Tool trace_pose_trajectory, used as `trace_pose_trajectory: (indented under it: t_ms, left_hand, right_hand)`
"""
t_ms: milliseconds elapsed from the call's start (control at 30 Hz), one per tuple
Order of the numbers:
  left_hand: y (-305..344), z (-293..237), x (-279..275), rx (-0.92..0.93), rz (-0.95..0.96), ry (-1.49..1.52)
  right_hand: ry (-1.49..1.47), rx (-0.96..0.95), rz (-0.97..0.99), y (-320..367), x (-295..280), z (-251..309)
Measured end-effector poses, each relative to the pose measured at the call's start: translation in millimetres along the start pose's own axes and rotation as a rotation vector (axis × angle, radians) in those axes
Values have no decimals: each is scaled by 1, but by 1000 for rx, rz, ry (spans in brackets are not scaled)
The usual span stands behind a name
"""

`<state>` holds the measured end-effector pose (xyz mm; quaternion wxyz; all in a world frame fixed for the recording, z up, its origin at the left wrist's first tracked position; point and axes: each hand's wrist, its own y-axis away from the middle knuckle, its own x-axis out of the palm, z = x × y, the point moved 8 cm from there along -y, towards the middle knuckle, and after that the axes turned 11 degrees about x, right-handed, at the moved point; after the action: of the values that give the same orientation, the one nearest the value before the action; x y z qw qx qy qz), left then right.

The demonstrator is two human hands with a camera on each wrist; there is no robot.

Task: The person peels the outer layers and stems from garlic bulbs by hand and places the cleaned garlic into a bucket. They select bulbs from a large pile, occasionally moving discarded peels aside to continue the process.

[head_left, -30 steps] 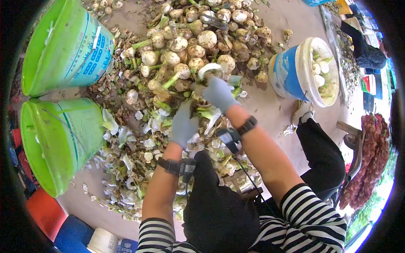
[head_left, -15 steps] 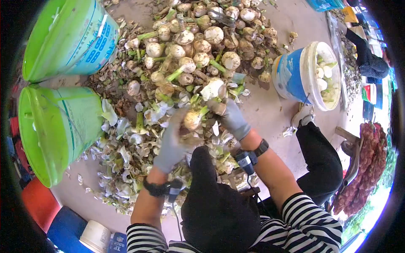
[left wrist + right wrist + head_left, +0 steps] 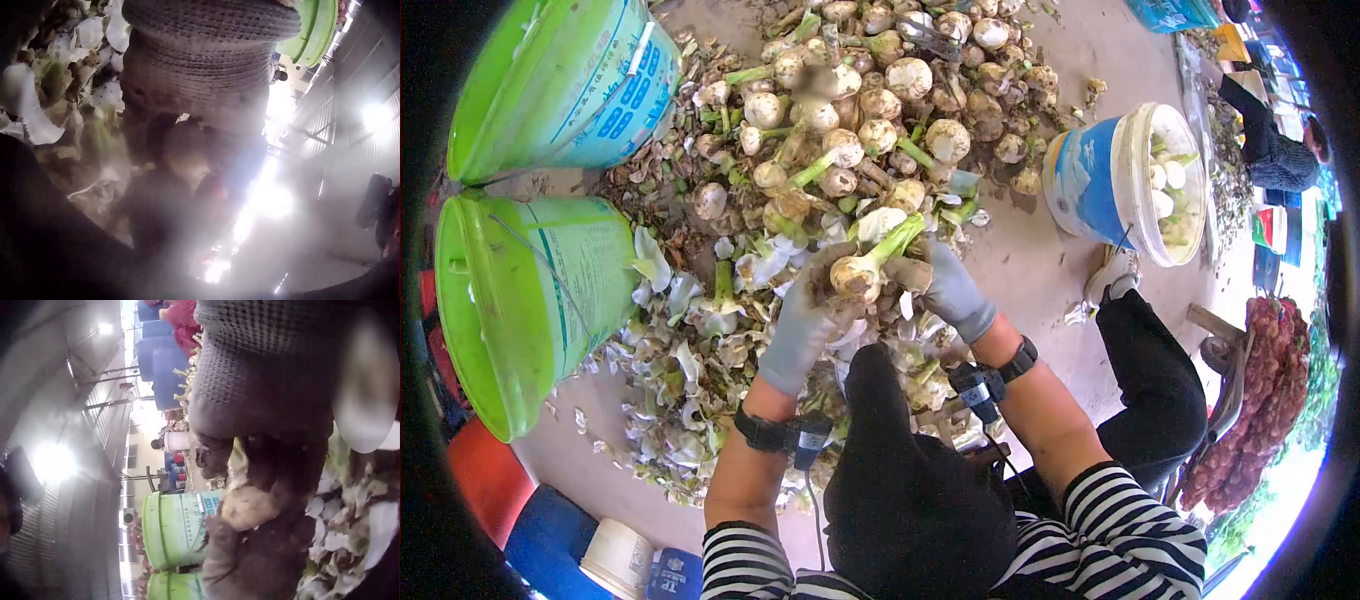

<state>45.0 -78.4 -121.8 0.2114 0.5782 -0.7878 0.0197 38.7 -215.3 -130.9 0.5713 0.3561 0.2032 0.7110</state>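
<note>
In the head view a garlic bulb (image 3: 855,279) with a thick green stem (image 3: 897,238) is held between both gloved hands, over the near edge of the pile. My left hand (image 3: 800,320) grips the bulb from the left. From the right, my right hand (image 3: 953,290) has curled fingers on it near the stem's base. The right wrist view shows the pale bulb (image 3: 249,506) between dirty glove fingers of both hands. Blur and glare hide most of the left fingers in the left wrist view. Just beyond the hands lies a heap of untrimmed garlic (image 3: 880,105).
Two green buckets (image 3: 590,280) (image 3: 622,120) stand tilted in view at the left. A white-and-blue bucket (image 3: 1090,185) at the right holds peeled white bulbs (image 3: 1162,190). Loose skins (image 3: 690,400) cover the ground below the hands. A red net sack (image 3: 1245,410) is at the far right.
Both hands have drawn back from the heap toward the body. The left hand has brought up a garlic bulb, and the right hand has closed in on it.
</note>
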Motion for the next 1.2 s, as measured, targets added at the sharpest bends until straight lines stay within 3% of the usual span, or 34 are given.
trace_pose_trajectory:
  t_ms: [67,100,167,200,233,300,367,433,467,500,567,633,700,733,767,833,867,900,967,1000,1100,1133,1167,1200]
  left_hand:
    - [0,2,6,-65,75,-7]
    - [0,4,5,-68,76,-4]
    - [4,15,11,-216,75,447]
    - [5,14,17,-267,171,619]
    - [8,17,21,-275,171,623]
    - [0,9,13,38,45,119]
    - [-4,7,24,44,94,177]
    - [-6,-5,14,223,22,-216]
    - [-7,9,10,71,-17,54]
    - [-7,9,7,61,-22,49]
    - [-2,30,20,-340,-69,616]
    - [-11,27,28,-233,-122,547]
    - [-12,17,18,70,-148,187]
    - [-7,17,23,-81,-167,276]
    - [-8,19,18,-86,-168,273]
    - [-10,41,10,-285,-91,356]
    - [-14,46,-4,-274,-32,-46]
    - [-14,49,-8,-272,-30,-45]
    - [-25,7,-14,224,-67,-530]
    - [-27,6,-12,230,-66,-532]
    - [-17,19,13,102,121,-453]
    - [-18,28,10,118,27,-189]
    - [-21,24,8,125,27,-193]
    - [-21,31,4,3,-61,103]
  right_hand:
    - [45,-285,-123,8,2,24]
    - [47,-281,-125,7,-1,21]
    - [80,-190,-48,0,-5,8]
    - [94,-158,-47,-2,-9,1]
    - [92,-151,-52,1,-9,4]
    - [62,-67,-65,5,-11,8]
    - [141,-98,-126,0,-25,-3]
    - [436,-575,-205,14,-13,20]
    - [356,-350,-204,11,-21,12]
    - [348,-342,-199,14,-20,12]
    - [352,-319,-230,13,-26,17]
    - [347,-301,-246,8,-33,3]
    - [429,-411,-288,11,-31,8]
    - [276,-259,-288,11,-35,5]
    - [271,-256,-287,15,-36,11]
    - [580,-173,-87,17,-24,10]
    - [425,-127,21,17,-20,0]
    - [428,-128,19,18,-21,-2]
    - [383,-161,-20,19,-26,1]
    - [274,-187,-35,18,-27,2]
    - [362,-195,27,8,-19,-7]
    - [490,-58,92,13,-13,-7]
    - [493,-66,92,18,-13,-3]
    - [252,-94,105,26,-14,1]
